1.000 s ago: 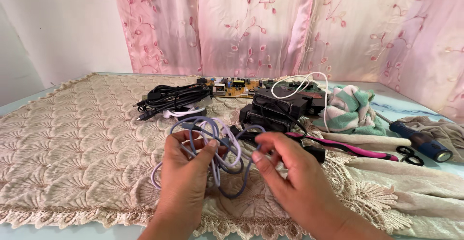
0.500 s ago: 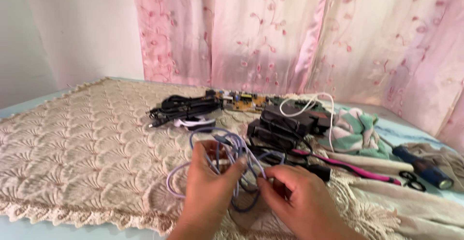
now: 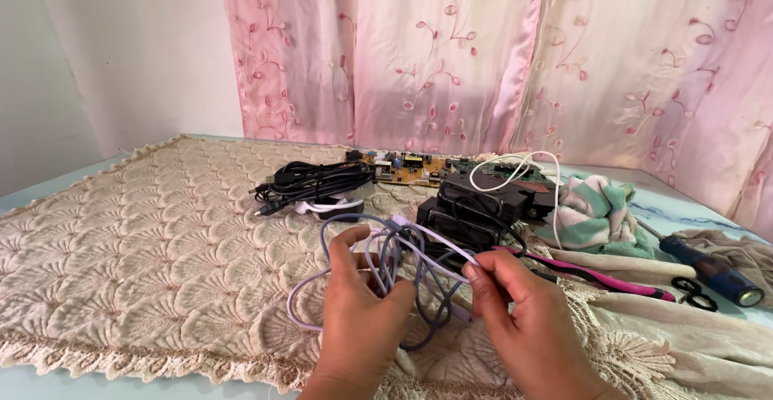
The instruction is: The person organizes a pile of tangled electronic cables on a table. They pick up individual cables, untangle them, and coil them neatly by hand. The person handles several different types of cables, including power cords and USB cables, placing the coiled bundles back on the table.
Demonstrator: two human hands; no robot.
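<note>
No box, tray or other container is showing; everything is lying loose on a cream lace tablecloth [image 3: 145, 239].

A person's two bare hands are working a tangled bundle of pale lavender and grey cables [image 3: 394, 267] just above the cloth. The left hand [image 3: 362, 319] is clenching around the middle of the bundle, thumb up on one side and fingers curling behind, so loops are spilling out to the left of the fingers and hanging below them. The right hand [image 3: 527, 323] is pinching a single pale strand between thumb and forefinger, just right of the bundle, and that strand is running up and left across the coil.

Beyond the fingertips, black power adapters [image 3: 475, 203] are stacking up, with a white cord [image 3: 531, 167] looping over them. Farther back and to the left of the fingers, a coil of black cables [image 3: 314, 181] is lying beside a green circuit board [image 3: 411, 167]. To the right of the right hand, pink-handled pliers [image 3: 604, 275], a striped green and white cloth [image 3: 600, 215] and a blue-handled screwdriver [image 3: 713, 267] are resting.

The cable ends and plugs are hiding inside the tangle, and both wrists are cutting off at the bottom edge.
</note>
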